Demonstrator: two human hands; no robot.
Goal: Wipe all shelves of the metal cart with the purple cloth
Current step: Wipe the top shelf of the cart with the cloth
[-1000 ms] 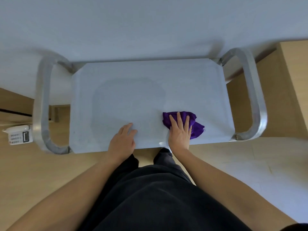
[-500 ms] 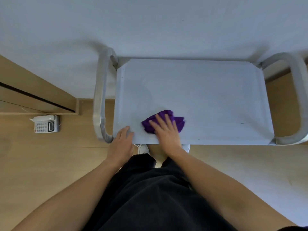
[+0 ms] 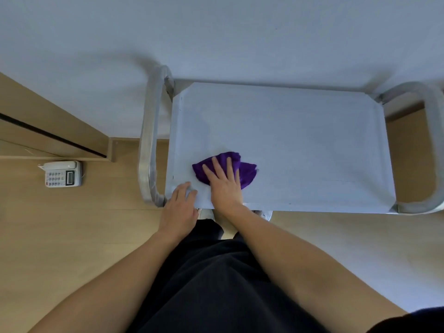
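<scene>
White wall [image 3: 216,32] running along the far side, wooden floor [image 3: 72,236] spreading near left, white telephone [image 3: 63,174] lying there

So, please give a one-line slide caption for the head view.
The right hand presses a purple cloth on the cart's top shelf while the left hand rests on its near edge.

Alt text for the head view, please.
A person's right hand presses a purple cloth on the top shelf of a metal cart; the left hand rests on its front edge. A telephone lies on the floor.
</scene>
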